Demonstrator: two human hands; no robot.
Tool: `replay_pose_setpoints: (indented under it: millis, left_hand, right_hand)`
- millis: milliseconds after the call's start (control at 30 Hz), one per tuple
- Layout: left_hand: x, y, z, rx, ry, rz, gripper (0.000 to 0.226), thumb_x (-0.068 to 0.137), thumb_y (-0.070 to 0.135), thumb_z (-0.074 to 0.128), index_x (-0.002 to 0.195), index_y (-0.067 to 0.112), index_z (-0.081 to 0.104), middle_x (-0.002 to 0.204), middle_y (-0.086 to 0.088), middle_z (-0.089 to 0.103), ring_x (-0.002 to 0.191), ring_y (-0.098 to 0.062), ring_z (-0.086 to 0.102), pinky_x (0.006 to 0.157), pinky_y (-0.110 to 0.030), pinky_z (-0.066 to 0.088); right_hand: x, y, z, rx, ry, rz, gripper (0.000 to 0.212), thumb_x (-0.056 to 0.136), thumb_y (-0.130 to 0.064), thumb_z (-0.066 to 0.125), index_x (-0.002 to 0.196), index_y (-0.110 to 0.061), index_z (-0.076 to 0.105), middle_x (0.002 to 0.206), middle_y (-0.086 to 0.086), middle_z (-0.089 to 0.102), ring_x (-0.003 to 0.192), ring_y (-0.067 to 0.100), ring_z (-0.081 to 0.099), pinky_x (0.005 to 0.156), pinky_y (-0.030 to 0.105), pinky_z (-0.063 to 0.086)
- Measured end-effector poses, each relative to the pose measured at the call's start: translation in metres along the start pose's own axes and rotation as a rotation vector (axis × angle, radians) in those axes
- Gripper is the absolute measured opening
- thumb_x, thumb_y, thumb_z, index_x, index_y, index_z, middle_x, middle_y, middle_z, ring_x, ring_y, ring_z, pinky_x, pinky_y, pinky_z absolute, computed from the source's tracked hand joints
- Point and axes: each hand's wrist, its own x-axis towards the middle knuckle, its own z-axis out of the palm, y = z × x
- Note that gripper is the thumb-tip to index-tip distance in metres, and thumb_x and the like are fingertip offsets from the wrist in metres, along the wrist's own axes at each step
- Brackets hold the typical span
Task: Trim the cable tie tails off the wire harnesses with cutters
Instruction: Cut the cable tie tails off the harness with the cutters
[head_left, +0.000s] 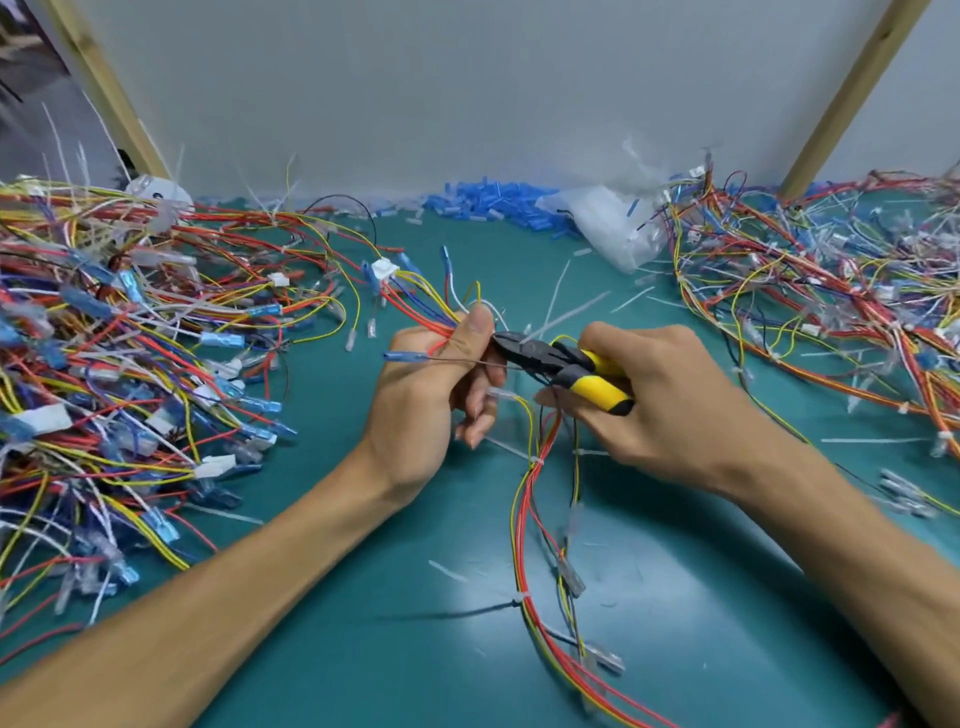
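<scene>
The left hand (426, 387) is held above the middle of the tabletop (363, 597), forearm entering from the lower left, wrist bent so that the thumb points up. Its fingers (475, 415) are clenched on the wire harness (530, 499), which is pinched just below the thumb tip; the harness fans out beyond the thumb to a white connector (383, 270) and trails down past the curled fingers toward the near edge.

The right hand (660, 395) is presented from the lower right, palm down. Its fingers are wrapped around the yellow-and-black handles of the cutters (558, 366). The cutter nose is pointed at the left thumb, and a white cable tie tail (569, 314) is seen rising from the nose (whether the blades are closed on it cannot be told).

Open teal surface is available below both forearms and between the hands and the back wall. Left of the left fingers the room is bounded by a dense harness pile (104, 364); right of the right fingers, by a second pile (831, 312). Blue sleeves (493, 205) are heaped along the wall edge beside a clear bag (613, 223).

No legible writing is visible.
</scene>
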Motion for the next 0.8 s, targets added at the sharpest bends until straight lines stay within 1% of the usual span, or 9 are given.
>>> replay_pose_setpoints:
  millis: [67,167,267,333,467,500,600,733,800]
  left_hand:
    - [-0.0006,-0.001,0.0013,0.005,-0.013,0.004,0.05,0.102,0.034,0.053,0.059,0.009,0.059,0.048,-0.012,0.034,0.033,-0.021,0.04,0.04,-0.028,0.021]
    - [-0.0008,-0.0015,0.001,0.003,-0.004,-0.008,0.051,0.101,0.035,0.052,0.062,0.003,0.056,0.049,-0.011,0.035,0.033,-0.021,0.04,0.04,-0.027,0.021]
    - [-0.0009,0.0005,-0.0004,0.001,0.006,-0.006,0.055,0.106,0.033,0.051,0.056,0.011,0.058,0.053,-0.015,0.034,0.034,-0.021,0.041,0.04,-0.025,0.023]
    - [-0.0006,0.0021,-0.0005,-0.013,0.009,-0.014,0.058,0.104,0.035,0.051,0.048,0.018,0.059,0.053,-0.015,0.036,0.037,-0.021,0.041,0.039,-0.024,0.024]
    - [0.0029,0.0027,-0.0033,-0.059,0.043,-0.054,0.059,0.099,0.04,0.053,0.045,0.017,0.062,0.045,-0.002,0.041,0.061,-0.023,0.046,0.037,-0.022,0.025]
    - [0.0038,0.0025,-0.0041,-0.062,0.046,-0.052,0.059,0.099,0.04,0.053,0.046,0.017,0.063,0.045,-0.002,0.041,0.063,-0.023,0.045,0.037,-0.022,0.026]
    - [0.0045,0.0022,-0.0042,-0.048,0.039,-0.031,0.061,0.102,0.038,0.052,0.045,0.017,0.062,0.046,-0.004,0.041,0.052,-0.022,0.044,0.037,-0.022,0.029]
    - [0.0019,0.0031,-0.0004,-0.033,0.03,-0.001,0.063,0.11,0.028,0.049,0.049,0.019,0.06,0.049,-0.01,0.039,0.036,-0.02,0.04,0.037,-0.023,0.027]
    - [0.0001,0.0037,0.0001,-0.018,0.016,0.016,0.063,0.111,0.026,0.047,0.049,0.02,0.06,0.05,-0.011,0.038,0.034,-0.02,0.039,0.038,-0.022,0.028]
  right_hand:
    - [-0.0009,0.0022,-0.0005,-0.009,-0.011,-0.004,0.044,0.093,-0.047,0.072,0.077,-0.014,0.049,0.057,-0.002,0.037,0.06,0.036,0.032,0.051,0.048,0.04]
    - [-0.0016,0.0016,-0.0012,-0.03,0.021,-0.007,0.049,0.09,-0.059,0.065,0.081,-0.014,0.05,0.06,-0.005,0.04,0.061,0.033,0.037,0.053,0.047,0.041]
    - [-0.0008,-0.002,-0.002,-0.035,0.055,0.003,0.047,0.088,-0.066,0.062,0.087,-0.02,0.051,0.07,-0.014,0.046,0.065,0.022,0.042,0.057,0.042,0.043]
    - [-0.0007,-0.0026,-0.0029,-0.015,0.041,0.012,0.045,0.088,-0.067,0.062,0.09,-0.024,0.051,0.075,-0.017,0.047,0.068,0.017,0.042,0.059,0.04,0.042]
    - [-0.0018,0.0002,-0.0037,0.009,-0.012,0.041,0.043,0.091,-0.065,0.063,0.095,-0.023,0.054,0.082,-0.012,0.052,0.075,0.02,0.049,0.066,0.044,0.046]
    - [-0.0018,0.0,-0.0033,0.014,-0.015,0.041,0.044,0.091,-0.065,0.062,0.096,-0.022,0.054,0.083,-0.011,0.053,0.075,0.021,0.049,0.067,0.045,0.047]
    - [-0.0003,-0.0017,-0.0007,0.037,-0.005,0.02,0.043,0.091,-0.062,0.062,0.095,-0.019,0.055,0.082,-0.008,0.054,0.073,0.022,0.049,0.066,0.044,0.046]
    - [-0.0003,-0.0029,0.0015,0.057,0.003,-0.018,0.043,0.093,-0.057,0.064,0.091,-0.015,0.054,0.076,-0.001,0.057,0.069,0.026,0.049,0.062,0.046,0.044]
    - [-0.0008,-0.0043,0.0019,0.056,0.008,-0.041,0.044,0.093,-0.053,0.068,0.086,-0.013,0.051,0.067,-0.001,0.05,0.064,0.027,0.041,0.058,0.044,0.04]
